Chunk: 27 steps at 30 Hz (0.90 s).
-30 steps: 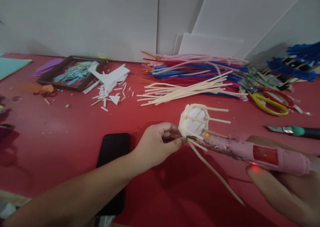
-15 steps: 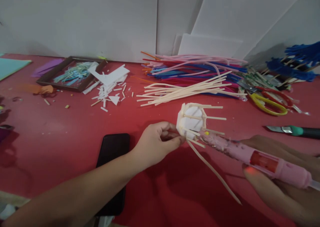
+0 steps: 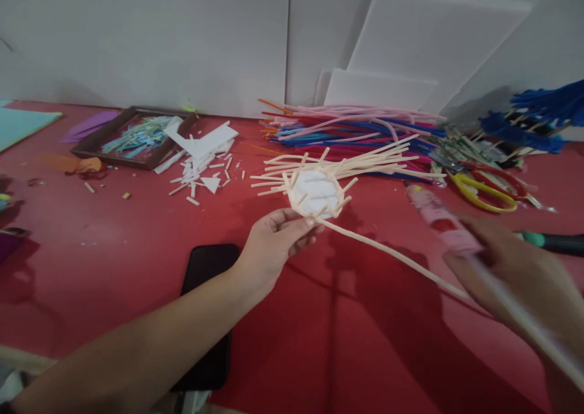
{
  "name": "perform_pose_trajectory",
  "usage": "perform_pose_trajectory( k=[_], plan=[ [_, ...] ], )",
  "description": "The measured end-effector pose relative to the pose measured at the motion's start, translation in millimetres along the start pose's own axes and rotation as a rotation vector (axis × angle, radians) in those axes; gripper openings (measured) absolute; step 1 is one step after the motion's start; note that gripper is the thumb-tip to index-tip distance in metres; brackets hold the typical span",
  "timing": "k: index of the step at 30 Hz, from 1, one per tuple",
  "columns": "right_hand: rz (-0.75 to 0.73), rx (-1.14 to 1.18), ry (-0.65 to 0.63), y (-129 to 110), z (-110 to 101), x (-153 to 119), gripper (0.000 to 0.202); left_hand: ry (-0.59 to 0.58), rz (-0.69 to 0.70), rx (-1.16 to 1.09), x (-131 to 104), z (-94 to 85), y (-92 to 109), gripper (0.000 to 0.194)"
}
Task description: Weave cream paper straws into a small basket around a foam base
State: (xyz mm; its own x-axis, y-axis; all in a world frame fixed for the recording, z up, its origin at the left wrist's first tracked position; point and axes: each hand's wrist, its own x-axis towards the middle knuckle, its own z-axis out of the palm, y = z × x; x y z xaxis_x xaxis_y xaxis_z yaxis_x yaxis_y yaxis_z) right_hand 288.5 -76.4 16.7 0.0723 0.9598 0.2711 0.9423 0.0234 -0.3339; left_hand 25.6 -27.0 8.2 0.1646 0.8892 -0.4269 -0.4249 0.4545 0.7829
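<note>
My left hand (image 3: pixel 283 234) pinches the lower rim of a small woven basket base (image 3: pixel 316 194), a white disc ringed with cream sticks that point up and outward. From its rim a long cream pipe cleaner (image 3: pixel 387 251) stretches to the right, and its far end reaches my right hand; whether the fingers touch it I cannot tell. My right hand (image 3: pixel 497 256) is wrapped round a pink glue gun (image 3: pixel 440 222), blurred by motion, its nozzle up and left, apart from the base. A pale glue stick (image 3: pixel 524 320) trails from its rear.
Behind the base lie cream pipe cleaners (image 3: pixel 392 158) and coloured pipe cleaners (image 3: pixel 365 119). Scissors (image 3: pixel 483 192) and a green-and-black cutter (image 3: pixel 552 242) are at right. A phone (image 3: pixel 207 317) lies under my left forearm. White scraps (image 3: pixel 201 152) and a brown frame (image 3: pixel 123 158) sit left.
The glue gun has drawn away from the base to the right and up. My left hand has moved the base left and turned its face toward me; the loose pipe cleaner now stretches rightward.
</note>
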Motion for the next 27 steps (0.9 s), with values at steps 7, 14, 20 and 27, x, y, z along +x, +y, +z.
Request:
perform_pose_trajectory(
  k=[7, 14, 20, 27],
  plan=[
    [-0.138, -0.391, -0.073, 21, 25, -4, 0.028, -0.046, -0.003, 0.018, 0, -0.2, -2, 0.016],
    [-0.182, 0.206, 0.155, -34, 13, -14, 0.017, -0.087, 0.032, 0.1, -4, 0.7, -3, 0.028],
    [-0.098, 0.489, -0.048, -72, 21, -34, 0.016, -0.123, 0.099, 0.178, -8, 2.4, -4, 0.029],
    [-0.436, 0.077, 0.154, -60, -1, -27, 0.019, -0.176, 0.121, 0.345, -14, 5.1, -3, 0.02]
  ],
)
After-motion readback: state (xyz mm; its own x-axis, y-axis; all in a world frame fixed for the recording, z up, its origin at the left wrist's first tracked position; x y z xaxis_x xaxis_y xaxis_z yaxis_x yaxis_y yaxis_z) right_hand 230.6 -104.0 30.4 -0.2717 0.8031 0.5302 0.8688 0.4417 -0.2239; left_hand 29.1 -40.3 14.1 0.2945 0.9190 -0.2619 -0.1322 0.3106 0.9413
